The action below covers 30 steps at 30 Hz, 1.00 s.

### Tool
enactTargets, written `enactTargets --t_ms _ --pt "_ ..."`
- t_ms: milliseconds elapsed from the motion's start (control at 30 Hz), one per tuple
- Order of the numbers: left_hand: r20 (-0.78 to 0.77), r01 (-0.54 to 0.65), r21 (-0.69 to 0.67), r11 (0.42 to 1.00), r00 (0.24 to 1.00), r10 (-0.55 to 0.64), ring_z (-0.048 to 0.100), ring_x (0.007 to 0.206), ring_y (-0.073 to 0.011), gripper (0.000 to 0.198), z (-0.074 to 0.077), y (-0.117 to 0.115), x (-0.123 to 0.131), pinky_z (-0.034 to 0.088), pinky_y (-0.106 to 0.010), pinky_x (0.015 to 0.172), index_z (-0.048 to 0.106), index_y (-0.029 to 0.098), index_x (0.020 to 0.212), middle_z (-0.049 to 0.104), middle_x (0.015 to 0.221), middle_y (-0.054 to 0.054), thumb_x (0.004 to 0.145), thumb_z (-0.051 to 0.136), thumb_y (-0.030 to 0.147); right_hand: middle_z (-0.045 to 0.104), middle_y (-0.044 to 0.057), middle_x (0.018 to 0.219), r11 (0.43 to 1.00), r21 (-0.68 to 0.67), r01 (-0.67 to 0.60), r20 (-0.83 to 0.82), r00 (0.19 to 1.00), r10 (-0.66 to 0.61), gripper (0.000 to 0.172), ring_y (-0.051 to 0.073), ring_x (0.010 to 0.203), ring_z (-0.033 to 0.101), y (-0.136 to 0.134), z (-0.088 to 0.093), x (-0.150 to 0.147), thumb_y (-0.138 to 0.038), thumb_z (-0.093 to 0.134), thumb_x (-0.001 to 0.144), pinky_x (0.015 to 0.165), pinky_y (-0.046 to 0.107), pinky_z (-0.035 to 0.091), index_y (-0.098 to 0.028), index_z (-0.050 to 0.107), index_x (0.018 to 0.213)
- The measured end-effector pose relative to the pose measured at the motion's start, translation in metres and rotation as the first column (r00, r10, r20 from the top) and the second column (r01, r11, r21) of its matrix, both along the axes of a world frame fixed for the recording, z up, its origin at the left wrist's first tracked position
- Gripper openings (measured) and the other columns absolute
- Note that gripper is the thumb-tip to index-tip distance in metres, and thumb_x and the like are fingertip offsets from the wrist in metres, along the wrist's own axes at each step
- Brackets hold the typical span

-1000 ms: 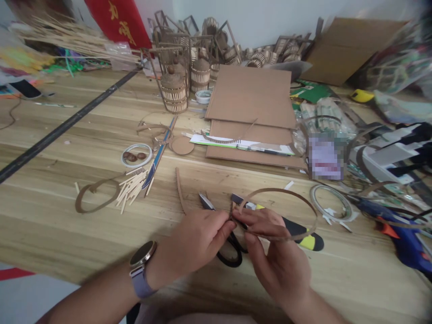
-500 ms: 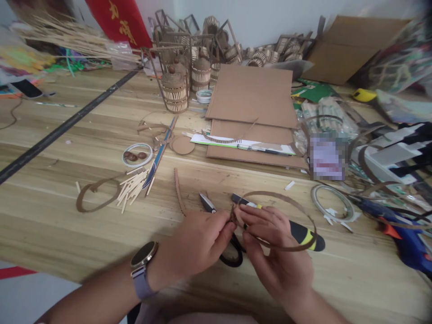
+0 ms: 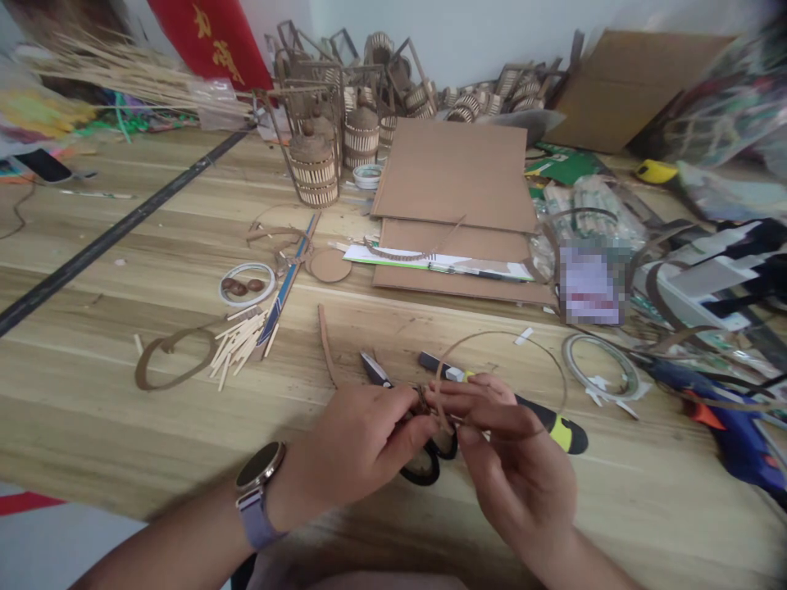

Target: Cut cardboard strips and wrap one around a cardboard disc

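Loop [image 3: 499, 333] pinched by left hand [image 3: 360, 442], right hand [image 3: 522, 479]; lid [image 3: 222, 287] holds beads [image 3: 241, 286].

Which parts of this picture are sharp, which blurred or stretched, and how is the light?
Head view: soft, even light, faint shadow on the table under the left hand and right hand; head view centre fairly sharp, including the brown strip loop both pinch; head view edges smeared and stretched, as at the glue gun and stick bundle; a pixelated patch masks something at right.
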<state>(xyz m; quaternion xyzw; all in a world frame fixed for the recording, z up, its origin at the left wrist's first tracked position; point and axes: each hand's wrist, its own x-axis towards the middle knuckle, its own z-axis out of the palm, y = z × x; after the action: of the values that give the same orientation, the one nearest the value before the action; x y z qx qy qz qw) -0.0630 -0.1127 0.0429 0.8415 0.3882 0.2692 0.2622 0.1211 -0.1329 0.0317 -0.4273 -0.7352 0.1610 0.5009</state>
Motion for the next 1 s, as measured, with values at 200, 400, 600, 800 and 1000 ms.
enactTargets --t_ms 200,400,600,800,1000 --pt "-0.061 -0.063 0.040 0.997 0.996 0.066 0.064 0.064 -0.0178 0.046 -0.0002 -0.0015 0.0019 0.041 -0.028 0.056 0.055 0.018 0.084 0.067 0.072 -0.003 0.107 0.019 0.036 0.078 0.001 0.097 0.994 0.113 -0.001 0.185 0.983 -0.020 0.019 0.021 0.095 0.074 0.0006 -0.0029 -0.0009 -0.010 0.058 0.084 0.094 0.043 0.046 -0.027 0.053 0.092" --pt "-0.121 -0.094 0.052 0.994 0.988 0.100 0.065 0.064 -0.0186 0.045 0.0020 -0.0021 0.0027 0.041 -0.028 0.055 0.055 0.018 0.085 0.068 0.071 -0.004 0.107 0.020 0.034 0.078 0.001 0.097 0.988 0.144 0.060 0.238 0.967 -0.093 0.014 0.019 0.096 0.074 0.0035 -0.0012 -0.0043 -0.014 0.059 0.089 0.093 0.040 0.046 -0.025 0.055 0.097" --pt "-0.117 -0.047 0.128 0.991 0.991 0.063 0.062 0.061 -0.0170 0.043 0.0011 -0.0037 0.0006 0.040 -0.027 0.055 0.056 0.019 0.084 0.067 0.069 -0.003 0.106 0.020 0.031 0.079 -0.001 0.095 0.998 0.051 0.038 0.137 0.989 -0.045 0.020 0.018 0.092 0.074 -0.0006 -0.0030 -0.0026 -0.010 0.058 0.089 0.098 0.040 0.043 -0.026 0.054 0.099" --pt "-0.076 -0.005 0.104 0.995 0.997 0.013 0.061 0.061 -0.0162 0.036 0.0010 -0.0024 -0.0031 0.040 -0.027 0.055 0.057 0.019 0.083 0.066 0.068 -0.002 0.103 0.028 0.027 0.079 0.000 0.093 0.998 -0.041 0.042 0.025 0.999 -0.041 0.019 0.019 0.089 0.075 -0.0030 -0.0041 -0.0023 -0.012 0.058 0.090 0.100 0.042 0.043 -0.027 0.056 0.101" --pt "-0.030 -0.005 0.038 0.999 1.000 0.006 0.060 0.062 -0.0153 0.032 0.0014 -0.0001 -0.0036 0.040 -0.026 0.057 0.057 0.020 0.080 0.064 0.066 -0.001 0.101 0.033 0.026 0.078 -0.002 0.086 0.990 -0.138 0.028 -0.069 0.997 -0.038 0.013 0.017 0.088 0.074 -0.0012 0.0030 -0.0034 -0.016 0.052 0.094 0.092 0.037 0.050 -0.027 0.058 0.097"
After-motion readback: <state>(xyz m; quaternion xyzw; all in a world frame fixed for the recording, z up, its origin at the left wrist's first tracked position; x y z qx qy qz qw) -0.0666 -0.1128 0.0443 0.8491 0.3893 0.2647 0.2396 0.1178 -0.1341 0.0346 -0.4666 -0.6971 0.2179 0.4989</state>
